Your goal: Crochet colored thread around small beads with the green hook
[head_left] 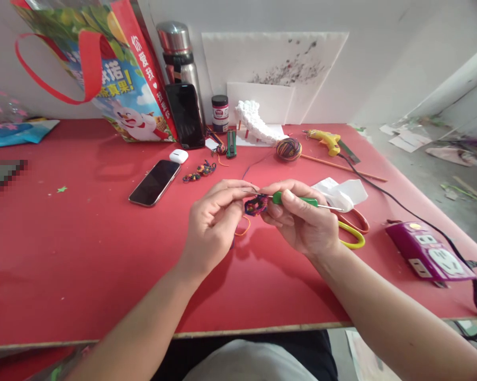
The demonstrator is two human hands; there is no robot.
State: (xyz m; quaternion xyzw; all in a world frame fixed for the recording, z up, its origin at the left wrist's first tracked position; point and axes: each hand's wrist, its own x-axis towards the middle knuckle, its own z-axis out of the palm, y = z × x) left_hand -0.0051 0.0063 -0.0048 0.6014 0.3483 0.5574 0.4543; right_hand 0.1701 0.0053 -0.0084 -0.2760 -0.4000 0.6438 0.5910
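A small multicoloured crochet piece [255, 205] hangs between my two hands. My left hand [218, 217] pinches its left side between thumb and fingers. In my right hand [302, 217] is a crochet hook with a green handle [307, 201], its thin metal shaft reaching left to the top of the piece. The right fingertips also touch the piece's right edge. Dark yarn runs from the left fingers back toward a multicoloured yarn ball [288, 150]. An orange strand [244, 226] curls below the piece.
On the red table [83, 238] lie a phone [154, 182], earbud case [178, 156], crocheted bits [200, 172], yellow glue gun [325, 142], yellow-handled scissors [353, 235] and purple box [429, 251] beside a black cable. A bag [131, 100] and steel flask [177, 39] stand behind.
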